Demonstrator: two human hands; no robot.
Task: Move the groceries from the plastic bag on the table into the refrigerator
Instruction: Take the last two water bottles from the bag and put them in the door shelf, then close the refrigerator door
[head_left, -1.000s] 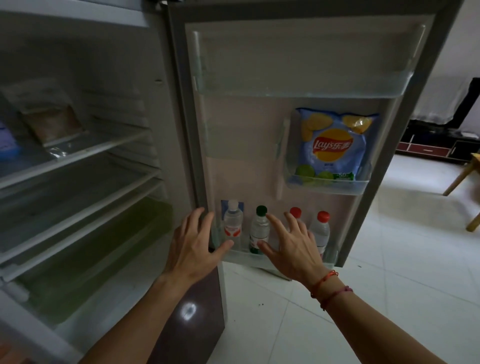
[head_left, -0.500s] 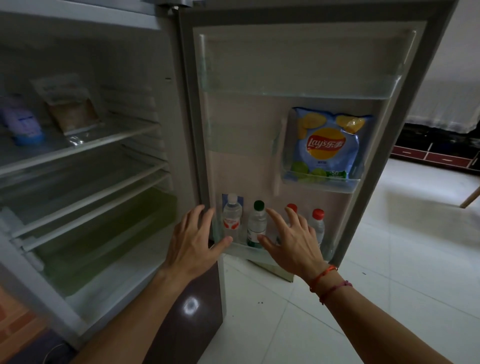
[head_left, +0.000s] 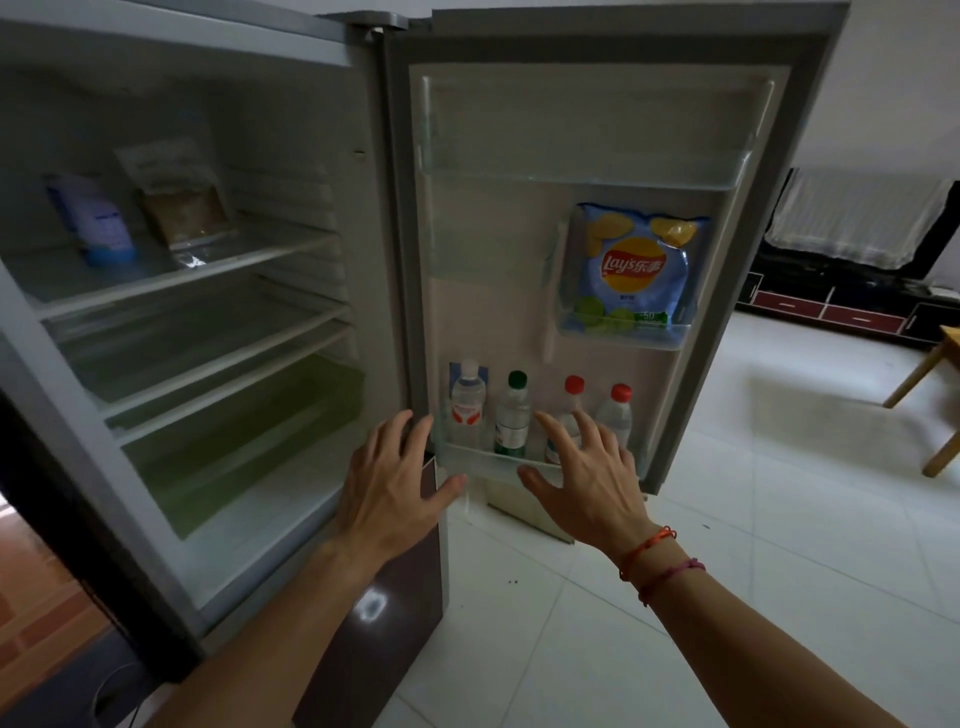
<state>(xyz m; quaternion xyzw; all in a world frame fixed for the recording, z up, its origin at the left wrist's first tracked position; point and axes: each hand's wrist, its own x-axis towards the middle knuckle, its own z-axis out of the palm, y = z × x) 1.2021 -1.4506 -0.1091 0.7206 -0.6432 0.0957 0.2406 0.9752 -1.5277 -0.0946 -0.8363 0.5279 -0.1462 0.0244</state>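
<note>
The refrigerator (head_left: 374, 218) stands open before me, its door (head_left: 810, 156) swung out to the right. Several water bottles (head_left: 511, 415) stand in the door's bottom rack (head_left: 493, 460). A blue bag of chips (head_left: 631, 267) sits in a small door bin above them. On the top inner shelf (head_left: 249, 260) are a blue-and-white pouch (head_left: 93, 221) and a clear packet of brown food (head_left: 179, 200). My left hand (head_left: 389, 486) and my right hand (head_left: 584, 480) hover just in front of the bottom rack, fingers spread, holding nothing. The plastic bag and table are out of view.
The lower shelves (head_left: 223, 358) and the greenish crisper drawer (head_left: 234, 441) hold nothing visible. White tiled floor (head_left: 753, 493) spreads to the right. A wooden table leg (head_left: 935, 410) stands at the right edge and a dark low cabinet (head_left: 831, 306) lies behind.
The view has pulled back and shifted left, showing more of the fridge interior. Both hands have stayed open in front of the bottom door rack.
</note>
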